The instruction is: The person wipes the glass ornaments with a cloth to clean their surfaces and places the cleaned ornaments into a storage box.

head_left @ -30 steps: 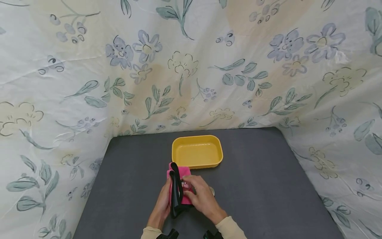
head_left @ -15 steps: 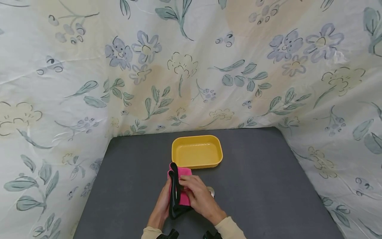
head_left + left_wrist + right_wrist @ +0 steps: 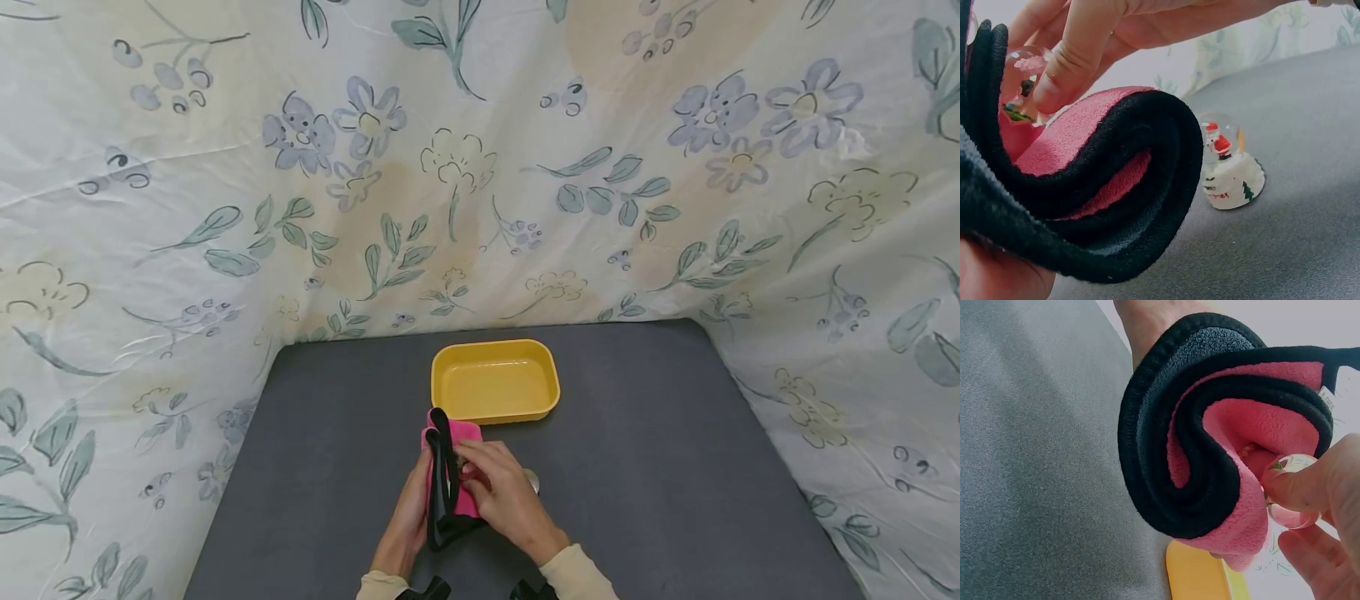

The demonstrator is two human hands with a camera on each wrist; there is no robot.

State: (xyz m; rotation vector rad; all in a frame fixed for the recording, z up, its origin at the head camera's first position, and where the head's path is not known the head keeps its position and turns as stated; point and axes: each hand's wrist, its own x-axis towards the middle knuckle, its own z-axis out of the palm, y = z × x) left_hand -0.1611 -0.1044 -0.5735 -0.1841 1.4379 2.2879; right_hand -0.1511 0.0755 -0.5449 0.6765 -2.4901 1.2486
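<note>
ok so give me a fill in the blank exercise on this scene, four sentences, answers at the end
1. The rectangular tray beyond the hands is ____ in colour.
2. The snow globe standing on the table contains a red-suited ____ figure.
3. The pink-and-grey plush cloth has edging coloured ____.
4. The hand pinching the held snow globe is the person's ____ one.

Missing words: yellow; Santa; black; right.

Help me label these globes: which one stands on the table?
The white-based globe, with a red-clad figure inside; the other globe is pinched by the right hand.
</note>
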